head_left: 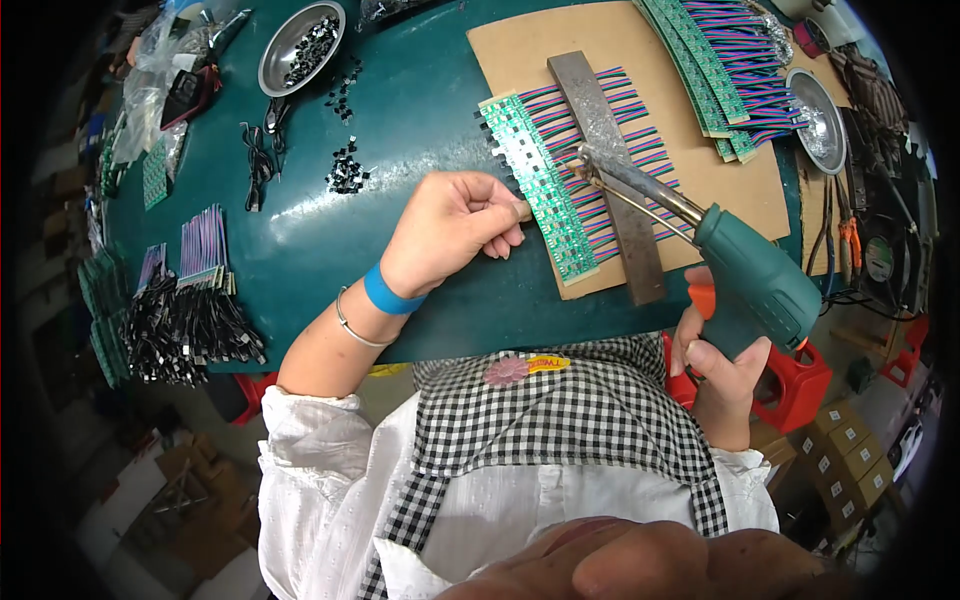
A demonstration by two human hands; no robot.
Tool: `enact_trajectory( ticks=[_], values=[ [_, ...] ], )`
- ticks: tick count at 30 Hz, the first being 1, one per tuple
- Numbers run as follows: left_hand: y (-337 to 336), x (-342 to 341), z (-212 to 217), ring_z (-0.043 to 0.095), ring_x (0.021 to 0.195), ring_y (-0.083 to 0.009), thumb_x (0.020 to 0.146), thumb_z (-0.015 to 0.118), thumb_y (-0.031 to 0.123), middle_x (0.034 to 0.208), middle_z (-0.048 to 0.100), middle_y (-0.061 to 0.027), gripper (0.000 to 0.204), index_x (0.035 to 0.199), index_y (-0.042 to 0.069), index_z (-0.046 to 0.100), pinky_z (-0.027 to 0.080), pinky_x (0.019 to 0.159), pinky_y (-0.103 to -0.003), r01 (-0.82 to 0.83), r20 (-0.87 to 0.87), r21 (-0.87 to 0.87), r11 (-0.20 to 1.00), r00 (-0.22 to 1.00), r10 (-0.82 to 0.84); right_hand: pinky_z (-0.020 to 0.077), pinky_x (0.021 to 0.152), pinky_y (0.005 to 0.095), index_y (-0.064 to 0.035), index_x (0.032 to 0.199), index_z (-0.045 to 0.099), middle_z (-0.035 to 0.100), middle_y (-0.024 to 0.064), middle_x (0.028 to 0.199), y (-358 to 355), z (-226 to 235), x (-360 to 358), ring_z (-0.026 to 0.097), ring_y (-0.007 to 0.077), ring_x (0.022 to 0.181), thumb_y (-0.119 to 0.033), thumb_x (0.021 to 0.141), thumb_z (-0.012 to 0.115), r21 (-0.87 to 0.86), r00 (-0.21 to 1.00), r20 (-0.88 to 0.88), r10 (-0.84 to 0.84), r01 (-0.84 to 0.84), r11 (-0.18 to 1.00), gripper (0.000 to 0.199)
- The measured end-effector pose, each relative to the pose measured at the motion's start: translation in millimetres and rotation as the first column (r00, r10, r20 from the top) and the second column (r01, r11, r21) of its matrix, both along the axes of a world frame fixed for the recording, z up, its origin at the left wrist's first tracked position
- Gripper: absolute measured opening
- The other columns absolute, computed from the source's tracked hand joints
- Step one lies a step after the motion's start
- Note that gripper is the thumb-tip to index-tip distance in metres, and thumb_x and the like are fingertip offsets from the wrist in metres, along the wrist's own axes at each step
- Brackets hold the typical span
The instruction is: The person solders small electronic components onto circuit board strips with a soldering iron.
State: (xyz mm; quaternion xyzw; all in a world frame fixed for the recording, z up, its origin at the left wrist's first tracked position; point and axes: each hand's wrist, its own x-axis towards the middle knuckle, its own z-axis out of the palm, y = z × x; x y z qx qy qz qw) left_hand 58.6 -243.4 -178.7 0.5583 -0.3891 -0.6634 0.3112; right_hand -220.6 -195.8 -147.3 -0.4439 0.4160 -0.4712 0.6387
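Note:
My right hand (722, 368) is wrapped round the handle of a green soldering gun (757, 275) with an orange trigger. Its metal tip reaches left over a steel bar (606, 170) and ends near a green circuit board panel (538, 185). Several small black parts line the panel's left edge. My left hand (458, 225) pinches at that edge, thumb against forefinger; what lies between the fingertips is too small to name. Striped ribbon wires (640, 130) run right from the panel, under the bar. Panel, wires and bar rest on a cardboard sheet (735, 215).
Loose black parts (347, 172) lie on the green tabletop (420, 110), below a metal bowl (302, 48) of more. Wired panels (700, 75) are stacked at upper right beside a second metal dish (818, 120). Bundled black cables (190, 325) lie left; orange-handled pliers (850, 240) are far right.

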Motion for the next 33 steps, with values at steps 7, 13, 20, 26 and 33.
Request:
enact_trajectory(
  ticks=[7,13,20,26,33],
  values=[
    [-2,3,-3,0.056,0.056,-0.0085,0.082,0.060,0.009,0.066,0.062,-0.0068,0.014,0.079,-0.004,0.063,0.047,0.052,-0.021,-0.015,-0.065,0.032,0.999,0.998,0.017,0.0479,0.045,0.0242,0.0119,0.124,0.033,0.047,0.0287,0.116,2,-7,-11,0.054,0.0151,0.054,0.004,0.071,0.062,-0.038,0.995,0.048,0.093,-0.091,0.995,0.060],
    [0,2,-4,0.056,0.055,-0.0086,0.081,0.061,0.009,0.066,0.062,-0.0072,0.014,0.080,-0.004,0.063,0.047,0.052,-0.021,-0.027,-0.080,0.026,0.999,0.996,0.029,0.0469,0.046,0.0236,0.0131,0.122,0.034,0.048,0.0287,0.116,6,-8,-16,0.054,0.0149,0.054,0.003,0.072,0.062,0.034,0.992,0.024,0.125,-0.126,0.991,0.059],
    [-1,2,-3,0.057,0.054,-0.0086,0.084,0.059,0.007,0.066,0.063,-0.0074,0.012,0.079,-0.003,0.062,0.048,0.052,-0.019,-0.024,-0.047,0.033,0.999,0.999,0.025,0.0470,0.047,0.0239,0.0134,0.121,0.036,0.049,0.0276,0.115,9,-7,-16,0.054,0.0152,0.054,0.002,0.072,0.063,0.079,0.992,-0.003,0.123,-0.122,0.989,0.057],
    [-3,3,-4,0.057,0.054,-0.0084,0.081,0.061,0.008,0.064,0.062,-0.0066,0.012,0.078,-0.003,0.063,0.047,0.050,-0.020,-0.011,-0.072,0.041,0.999,0.997,0.014,0.0458,0.048,0.0232,0.0133,0.121,0.037,0.051,0.0269,0.114,9,-9,-21,0.054,0.0147,0.054,0.003,0.072,0.064,0.055,0.986,0.002,0.167,-0.167,0.984,0.057],
    [-4,3,-4,0.056,0.054,-0.0079,0.082,0.062,0.010,0.064,0.062,-0.0058,0.014,0.077,-0.003,0.063,0.047,0.050,-0.020,-0.006,-0.062,0.044,0.999,0.998,0.008,0.0454,0.048,0.0232,0.0122,0.118,0.041,0.052,0.0247,0.111,10,-9,-17,0.054,0.0145,0.055,0.004,0.071,0.063,0.082,0.987,-0.008,0.160,-0.159,0.984,0.053]
  ],
)
